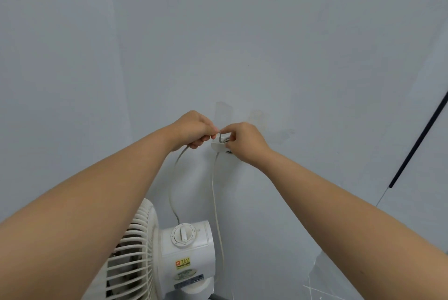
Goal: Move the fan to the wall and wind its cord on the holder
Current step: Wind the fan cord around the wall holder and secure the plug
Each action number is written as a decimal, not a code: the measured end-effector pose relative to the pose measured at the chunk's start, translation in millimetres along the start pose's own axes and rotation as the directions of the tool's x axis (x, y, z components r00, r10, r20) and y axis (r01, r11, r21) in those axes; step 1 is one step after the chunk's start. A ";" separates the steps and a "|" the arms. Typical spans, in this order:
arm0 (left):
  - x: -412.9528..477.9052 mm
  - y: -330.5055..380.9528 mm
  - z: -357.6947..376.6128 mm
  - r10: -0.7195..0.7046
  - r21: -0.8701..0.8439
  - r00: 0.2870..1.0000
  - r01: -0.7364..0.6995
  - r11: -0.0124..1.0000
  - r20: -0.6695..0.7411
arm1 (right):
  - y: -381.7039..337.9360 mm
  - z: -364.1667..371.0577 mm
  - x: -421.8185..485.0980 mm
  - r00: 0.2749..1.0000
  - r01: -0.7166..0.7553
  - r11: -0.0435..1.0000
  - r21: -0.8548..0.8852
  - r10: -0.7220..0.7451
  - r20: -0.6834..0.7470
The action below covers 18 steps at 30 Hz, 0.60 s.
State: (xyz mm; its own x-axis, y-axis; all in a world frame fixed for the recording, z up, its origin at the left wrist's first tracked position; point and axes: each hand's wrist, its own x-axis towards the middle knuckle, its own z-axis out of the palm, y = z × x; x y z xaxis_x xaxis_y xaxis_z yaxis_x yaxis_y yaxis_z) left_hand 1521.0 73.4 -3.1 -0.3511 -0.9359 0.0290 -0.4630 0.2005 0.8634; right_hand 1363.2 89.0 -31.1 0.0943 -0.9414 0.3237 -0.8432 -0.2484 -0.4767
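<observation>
head view: our left hand point(194, 131) pinches cord point(173, 181) taut, right hand point(242, 141) pinches cord at holder point(219, 146), guiding a turn; fan point(169, 256) at wall point(218, 33).

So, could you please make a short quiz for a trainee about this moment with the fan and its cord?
1. True or false: the fan stands below the holder on the wall.
2. What does the left hand hold in its grip? A) the cord B) the fan's dial C) nothing
3. How many strands of the cord hang down below the two hands?

Key: 1 true; 2 A; 3 two.
</observation>
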 end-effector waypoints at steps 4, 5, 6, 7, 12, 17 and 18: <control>-5.0 -0.5 -6.9 -0.013 0.059 1.000 0.012 0.998 0.015 | -11.3 5.3 4.9 0.998 -0.024 0.998 -0.055 0.021 -0.061; -5.9 -1.7 -11.7 -0.029 0.062 0.999 0.028 0.998 0.013 | -11.5 5.0 5.6 0.997 -0.025 0.996 -0.089 0.018 -0.078; -7.2 -3.0 -17.4 -0.046 0.063 0.999 0.045 0.997 0.011 | -10.7 3.6 6.2 0.996 -0.028 0.993 -0.117 0.017 -0.091; -8.8 -4.6 -23.7 -0.060 0.068 0.998 0.060 0.996 0.009 | -9.2 1.0 6.2 0.994 -0.042 0.991 -0.123 0.029 -0.106; -18.6 -11.2 -45.6 -0.086 0.032 0.995 0.088 0.996 -0.044 | 2.4 -5.8 5.2 0.973 -0.174 0.985 -0.015 0.169 -0.156; -21.0 -0.1 -34.1 -0.019 0.064 0.999 0.021 0.998 -0.036 | -15.5 -7.2 0.4 0.970 -0.112 0.992 0.050 0.120 -0.211; -21.3 3.1 -31.3 -0.004 0.067 0.999 0.006 0.998 -0.036 | -19.6 -11.9 -1.7 0.971 -0.074 0.997 0.034 0.079 -0.226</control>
State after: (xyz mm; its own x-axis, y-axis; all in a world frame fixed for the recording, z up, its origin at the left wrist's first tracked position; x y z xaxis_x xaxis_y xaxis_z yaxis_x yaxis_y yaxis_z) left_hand 1552.5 84.8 14.7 -0.3200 -0.9464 0.0436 -0.5191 0.2136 0.8276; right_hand 1373.2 98.2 -12.5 -0.0950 -0.8822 0.4612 -0.8291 -0.1862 -0.5271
